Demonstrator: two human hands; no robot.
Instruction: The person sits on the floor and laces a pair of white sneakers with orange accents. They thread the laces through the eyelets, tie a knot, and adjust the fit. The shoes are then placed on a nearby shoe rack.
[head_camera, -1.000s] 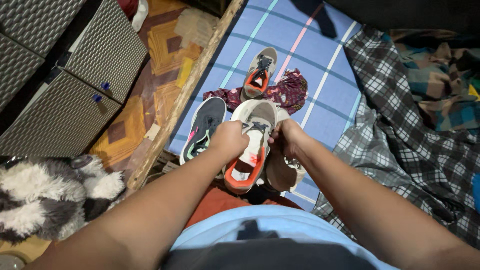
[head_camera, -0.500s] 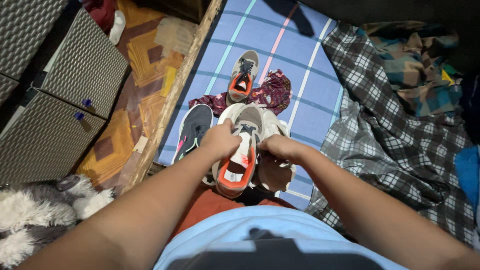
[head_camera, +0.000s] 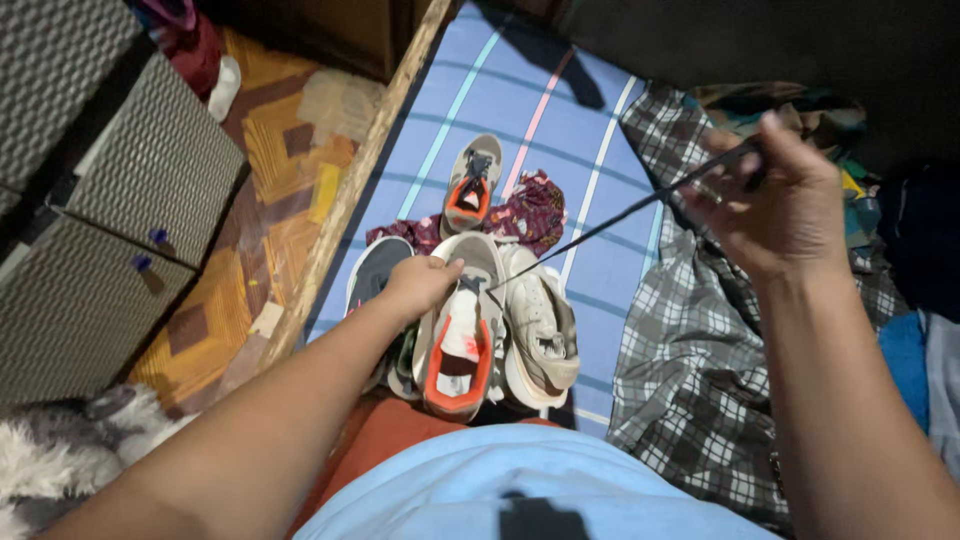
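A grey sneaker with an orange lining (head_camera: 462, 335) lies in front of me on the blue striped sheet (head_camera: 500, 100). My left hand (head_camera: 418, 284) grips its left side near the tongue. My right hand (head_camera: 775, 205) is raised to the right and pinches a dark shoelace (head_camera: 610, 218), which runs taut from the sneaker's eyelets up to my fingers. A plain beige sneaker (head_camera: 540, 325) lies against the held one on the right. A dark grey sneaker (head_camera: 372, 275) is partly hidden under my left hand.
A second grey and orange sneaker (head_camera: 470, 185) rests farther off on a maroon patterned cloth (head_camera: 535, 205). A checked blanket (head_camera: 690, 340) is heaped at the right. Left of the bed's wooden edge (head_camera: 345, 210) stand grey woven drawers (head_camera: 110, 230) and a furry toy (head_camera: 60, 460).
My right hand has lifted away from the sneaker up and to the right, drawing the dark lace out taut. My left hand stays on the shoe.
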